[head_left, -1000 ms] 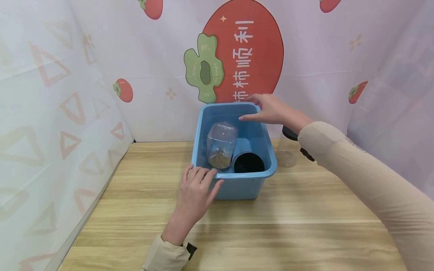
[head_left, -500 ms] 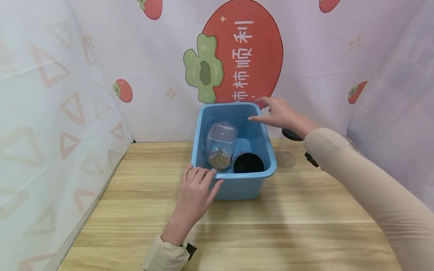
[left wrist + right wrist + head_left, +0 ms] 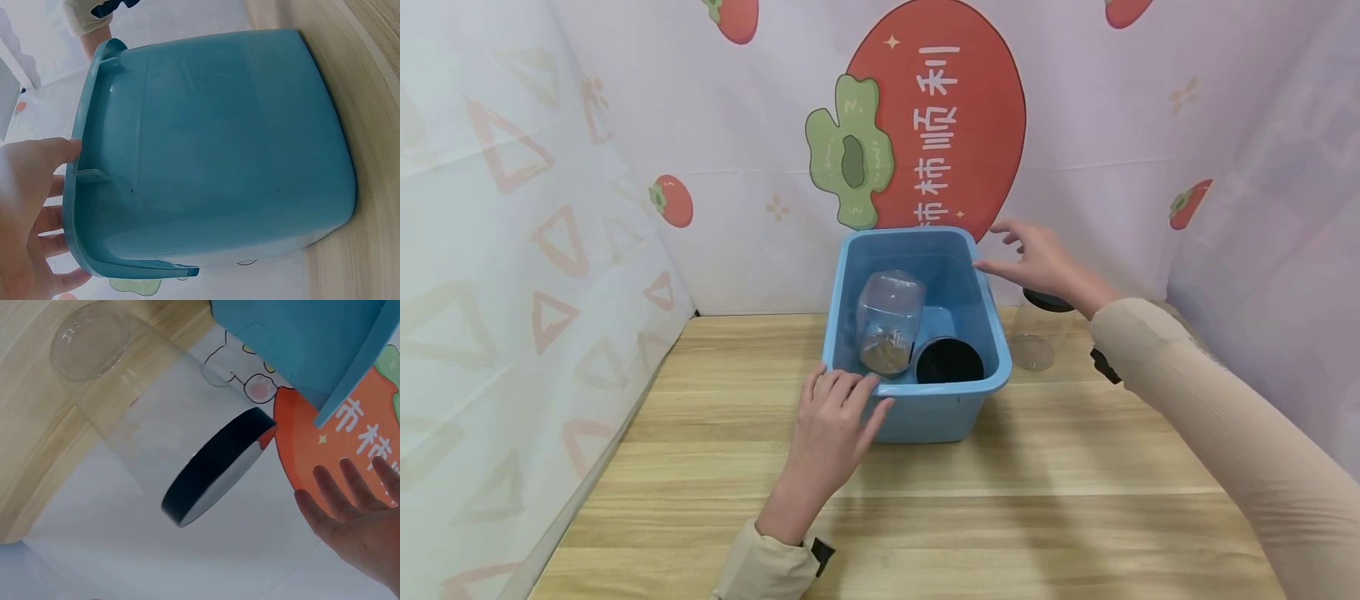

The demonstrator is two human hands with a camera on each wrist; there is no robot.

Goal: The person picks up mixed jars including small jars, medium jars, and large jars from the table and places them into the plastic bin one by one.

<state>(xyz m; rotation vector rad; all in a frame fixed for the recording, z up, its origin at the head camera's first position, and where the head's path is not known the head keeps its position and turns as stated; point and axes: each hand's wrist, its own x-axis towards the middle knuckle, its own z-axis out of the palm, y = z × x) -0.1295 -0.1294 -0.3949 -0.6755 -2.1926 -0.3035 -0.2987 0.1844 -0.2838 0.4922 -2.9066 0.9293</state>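
A blue plastic bin [image 3: 925, 412] stands on the table. At its near left corner my left hand [image 3: 829, 425] grips the rim; in the left wrist view the thumb [image 3: 67, 149] lies on the outer side and the fingers go behind the edge. Inside the bin lie a clear plastic jar [image 3: 891, 308] and a round container with a black lid [image 3: 951, 360]. My right hand [image 3: 1037, 262], fingers spread and holding nothing, is by the bin's far right corner. Below it a clear jar with a black lid [image 3: 215, 465] stands upright right of the bin.
The wooden table [image 3: 715, 467] reaches the back wall cloth [image 3: 752, 250], printed with persimmons. Another printed cloth [image 3: 512, 275] closes the left side, and a pale one [image 3: 1277, 225] hangs on the right.
My right hand has moved right, from over the bin's far right corner to just outside it, uncovering more of the clear jar's black lid. The left hand and bin have stayed still.
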